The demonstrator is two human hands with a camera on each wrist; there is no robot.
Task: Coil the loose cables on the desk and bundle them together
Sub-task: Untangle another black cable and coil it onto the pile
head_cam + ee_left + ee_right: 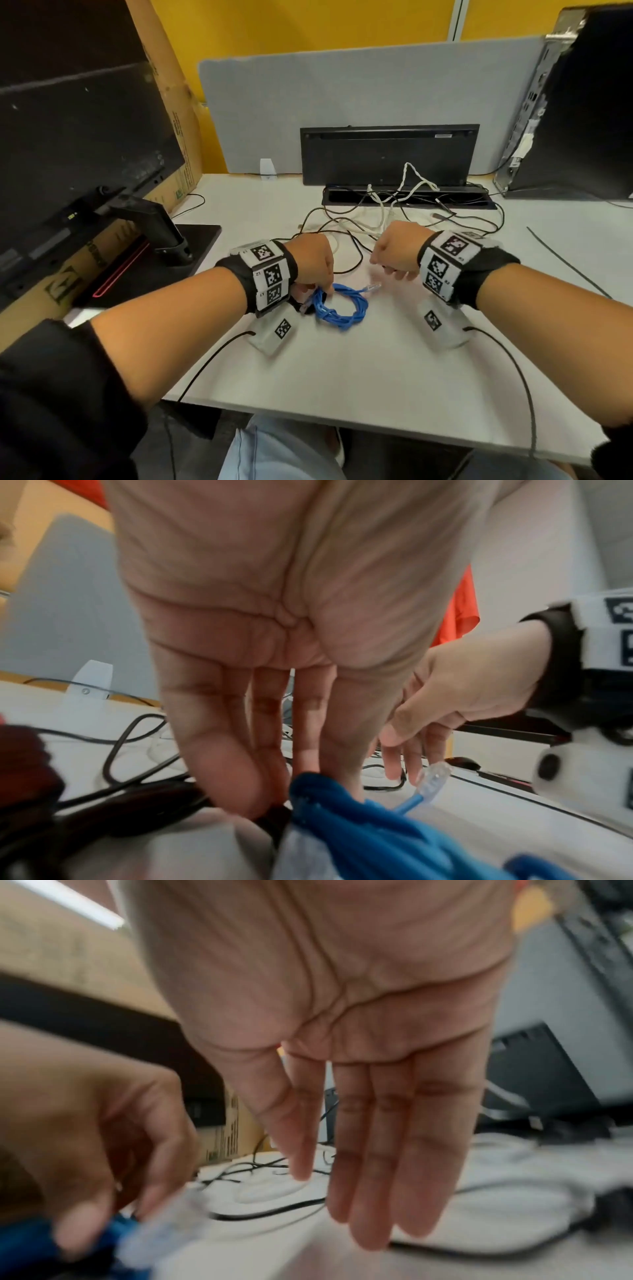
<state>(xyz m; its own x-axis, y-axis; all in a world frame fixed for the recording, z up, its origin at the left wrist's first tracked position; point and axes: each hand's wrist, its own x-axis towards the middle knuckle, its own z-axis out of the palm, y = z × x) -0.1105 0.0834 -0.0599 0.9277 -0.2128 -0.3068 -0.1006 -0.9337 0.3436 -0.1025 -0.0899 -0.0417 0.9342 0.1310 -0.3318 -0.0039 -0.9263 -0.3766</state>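
While one coiled blue network cable (342,308) lies near the middle of the white counter (342,377), toward its front edge, the person's left hand (313,260) pinches the coil's left side, apparently to keep the loops from springing apart. Seen from the head camera, the right hand (399,248) hovers just beyond the cable's clear plastic plug (373,287), which juts out of the coil toward it; how its fingers lie cannot be told from above. Behind both hands, toward the counter's back edge, a loose tangle of thin black cables (346,236) and white cables (380,209) spreads out from an open black cable tray (404,198), uncoiled; their exact number cannot be counted. One dark monitor (78,137) stands at the left edge, one black computer tower (579,102) at the right.

From the left wrist, the grip is clamped on the coil: fingertips (240,791) press down where the blue loops (342,818) bunch, beside a black cable (120,750). The plug (433,777) stands free, the right hand (462,696) close above it.

From the right wrist, blurred, the right fingers (394,1164) hang straight and apart, holding nothing. The left hand (95,1123) sits at lower left on the blue cable (27,1240).
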